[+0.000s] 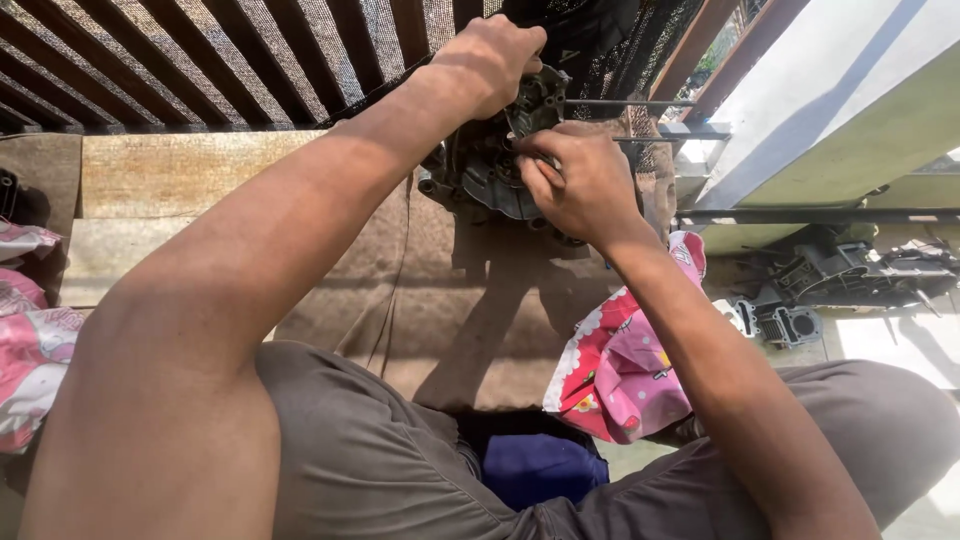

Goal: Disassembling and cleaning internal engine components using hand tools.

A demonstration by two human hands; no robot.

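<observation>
Left hand (490, 62): fist curled tight over the top edge of the engine crankcase (490, 170), knuckles up, fingers wrapped down behind the casting. Full clamp, no gap visible between fingers and metal.

Right hand (580, 185): on the right face of the same crankcase, fingers bunched and bent inward, thumb and forefinger tips pinched close together against the casting. Narrow pinch; whatever small part sits between the tips is hidden by the fingers, can't tell what it is.

Crankcase: grey, greasy cast metal, sits upright on a brown burlap mat (440, 300) in front of the person's knees, up against a slatted wooden railing (180, 60) backed with dark mesh. Long threaded studs (640, 103) stick out of it horizontally to the right, above the right hand, untouched by either hand.

Around it:
- Pink patterned cloth (620, 370) lying on the mat edge, just under the right forearm.
- More pink printed fabric (30, 340) at far left, well apart from both hands.
- Dark blue cloth (540, 465) between the person's legs.
- Other engine parts (790, 322) on the floor to the right, including a finned cylinder block and a dark casing, well apart from the crankcase.

Strong sun; both arms cast hard shadows across the mat.
</observation>
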